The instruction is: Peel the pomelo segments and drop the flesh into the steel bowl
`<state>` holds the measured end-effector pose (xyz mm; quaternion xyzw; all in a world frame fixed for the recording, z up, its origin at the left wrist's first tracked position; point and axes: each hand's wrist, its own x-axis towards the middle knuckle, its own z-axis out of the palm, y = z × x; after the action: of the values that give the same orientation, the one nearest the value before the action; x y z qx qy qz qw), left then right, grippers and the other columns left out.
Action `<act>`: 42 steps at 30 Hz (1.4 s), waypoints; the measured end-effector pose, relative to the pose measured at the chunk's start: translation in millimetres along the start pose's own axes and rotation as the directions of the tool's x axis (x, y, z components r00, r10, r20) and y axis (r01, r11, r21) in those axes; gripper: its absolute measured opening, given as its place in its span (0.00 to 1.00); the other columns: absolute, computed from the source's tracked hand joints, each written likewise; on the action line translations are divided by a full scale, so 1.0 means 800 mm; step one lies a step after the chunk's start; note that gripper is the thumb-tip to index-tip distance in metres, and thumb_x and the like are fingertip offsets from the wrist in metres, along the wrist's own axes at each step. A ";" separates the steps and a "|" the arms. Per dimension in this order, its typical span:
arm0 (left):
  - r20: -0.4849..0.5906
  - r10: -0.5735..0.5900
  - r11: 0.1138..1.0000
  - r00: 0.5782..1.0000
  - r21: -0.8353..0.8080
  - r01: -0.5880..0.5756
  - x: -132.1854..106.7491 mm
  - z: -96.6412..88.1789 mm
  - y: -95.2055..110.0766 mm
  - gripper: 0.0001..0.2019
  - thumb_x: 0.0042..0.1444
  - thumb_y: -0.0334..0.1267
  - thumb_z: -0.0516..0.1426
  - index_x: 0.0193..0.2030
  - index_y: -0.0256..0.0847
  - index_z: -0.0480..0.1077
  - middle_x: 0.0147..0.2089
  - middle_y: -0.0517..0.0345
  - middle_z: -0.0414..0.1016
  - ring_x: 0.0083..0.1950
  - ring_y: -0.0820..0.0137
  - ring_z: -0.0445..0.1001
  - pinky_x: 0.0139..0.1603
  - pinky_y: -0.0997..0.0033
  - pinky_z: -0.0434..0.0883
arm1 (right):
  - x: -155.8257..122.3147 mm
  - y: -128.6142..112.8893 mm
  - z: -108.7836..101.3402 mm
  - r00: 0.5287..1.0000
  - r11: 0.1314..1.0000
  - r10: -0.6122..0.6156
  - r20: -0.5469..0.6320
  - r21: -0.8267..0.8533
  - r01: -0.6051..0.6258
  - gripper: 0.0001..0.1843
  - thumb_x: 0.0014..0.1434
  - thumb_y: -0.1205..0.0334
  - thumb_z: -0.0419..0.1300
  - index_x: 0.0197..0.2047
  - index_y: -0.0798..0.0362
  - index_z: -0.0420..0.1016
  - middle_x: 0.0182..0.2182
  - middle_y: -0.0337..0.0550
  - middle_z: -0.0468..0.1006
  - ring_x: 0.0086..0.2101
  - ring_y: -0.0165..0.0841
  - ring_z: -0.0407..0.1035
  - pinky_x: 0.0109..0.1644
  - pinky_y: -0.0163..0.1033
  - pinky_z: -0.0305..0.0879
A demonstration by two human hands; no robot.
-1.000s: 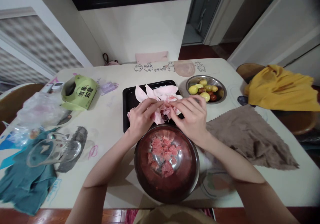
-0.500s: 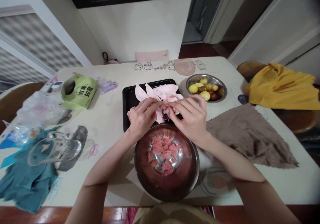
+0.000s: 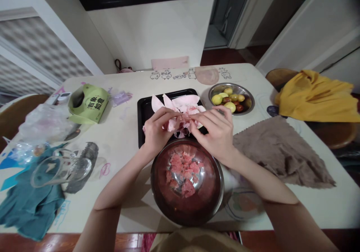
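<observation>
My left hand [image 3: 158,131] and my right hand [image 3: 216,132] meet above the near side of a black tray [image 3: 143,111]. Between them is a pale pink pomelo piece [image 3: 173,124], gripped by the fingers of both hands; part of it is hidden behind them. Thick pinkish-white pomelo peel [image 3: 185,102] lies spread in the tray, with torn membrane scraps among it. Just below my hands stands a large steel bowl [image 3: 208,203], with loose chunks of red pomelo flesh [image 3: 188,188] at its bottom.
A smaller steel bowl [image 3: 251,107] of green and brown fruit stands right of the tray. A brown cloth [image 3: 278,154] lies at the right. On the left are a glass pitcher [image 3: 52,171], a teal cloth [image 3: 30,207], a plastic bag [image 3: 45,122] and a green box [image 3: 91,104].
The pomelo piece has shifted and turned between my fingers, so more of its pale pink side shows near my left hand. Both hands stay in nearly the same place.
</observation>
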<state>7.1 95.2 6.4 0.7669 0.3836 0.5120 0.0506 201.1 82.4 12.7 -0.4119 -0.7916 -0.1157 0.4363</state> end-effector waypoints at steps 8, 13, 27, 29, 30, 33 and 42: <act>-0.003 -0.191 0.965 0.982 -0.185 0.187 0.006 -0.006 0.007 0.03 0.62 0.33 0.64 0.40 0.41 0.81 0.39 0.55 0.82 0.40 0.71 0.79 0.43 0.69 0.76 | 0.004 -0.001 -0.007 0.999 0.998 0.033 -0.005 0.048 -0.032 0.04 0.64 0.68 0.63 0.40 0.49 0.78 0.37 0.34 0.86 0.36 0.33 0.77 0.58 0.48 0.62; 0.065 -0.280 0.929 0.958 -0.234 0.287 0.008 -0.007 -0.001 0.03 0.62 0.34 0.63 0.39 0.42 0.81 0.39 0.55 0.83 0.40 0.70 0.80 0.44 0.68 0.77 | 0.008 -0.002 -0.023 0.991 0.989 -0.005 0.131 0.144 -0.014 0.06 0.66 0.66 0.61 0.42 0.48 0.80 0.38 0.35 0.86 0.38 0.33 0.78 0.58 0.48 0.61; 0.328 -0.169 0.972 0.929 0.209 0.103 -0.013 0.020 -0.039 0.09 0.62 0.31 0.59 0.45 0.44 0.80 0.47 0.57 0.83 0.37 0.70 0.78 0.36 0.71 0.67 | -0.019 -0.014 -0.012 0.727 0.905 -0.392 0.564 0.378 0.195 0.11 0.71 0.65 0.56 0.42 0.51 0.82 0.38 0.40 0.86 0.41 0.34 0.75 0.60 0.48 0.58; 0.327 -0.168 0.974 0.930 0.199 0.106 -0.013 0.021 -0.041 0.09 0.61 0.31 0.59 0.44 0.44 0.80 0.45 0.56 0.84 0.36 0.69 0.78 0.36 0.70 0.66 | -0.028 -0.013 -0.011 0.717 0.902 -0.388 0.579 0.400 0.166 0.08 0.69 0.67 0.59 0.42 0.50 0.81 0.38 0.38 0.85 0.41 0.33 0.75 0.61 0.47 0.57; 0.315 -0.168 0.975 0.934 0.190 0.111 -0.013 0.022 -0.041 0.08 0.61 0.32 0.59 0.42 0.43 0.80 0.42 0.56 0.83 0.35 0.68 0.77 0.35 0.70 0.65 | -0.033 -0.013 -0.010 0.713 0.901 -0.383 0.587 0.409 0.148 0.08 0.68 0.67 0.60 0.42 0.49 0.81 0.38 0.37 0.85 0.40 0.32 0.75 0.61 0.46 0.57; 0.280 -0.196 0.973 0.940 0.177 0.150 -0.013 0.024 -0.044 0.06 0.62 0.36 0.59 0.34 0.43 0.77 0.29 0.58 0.78 0.28 0.69 0.71 0.32 0.69 0.61 | -0.045 -0.013 -0.011 0.691 0.897 -0.368 0.622 0.433 0.088 0.09 0.67 0.69 0.60 0.41 0.48 0.81 0.37 0.35 0.85 0.39 0.31 0.75 0.60 0.46 0.58; 0.238 -0.207 0.977 0.949 0.107 0.187 -0.015 0.027 -0.049 0.05 0.58 0.30 0.59 0.36 0.43 0.76 0.35 0.55 0.77 0.33 0.67 0.72 0.37 0.67 0.64 | -0.042 0.001 -0.009 0.743 0.901 -0.254 0.620 0.431 -0.052 0.11 0.69 0.66 0.58 0.45 0.46 0.82 0.41 0.36 0.86 0.41 0.31 0.78 0.64 0.48 0.59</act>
<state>2.0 121.9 -31.1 0.7841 0.4699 0.3882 0.1169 215.4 60.6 -9.2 -0.2769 -0.9214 0.1874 0.1983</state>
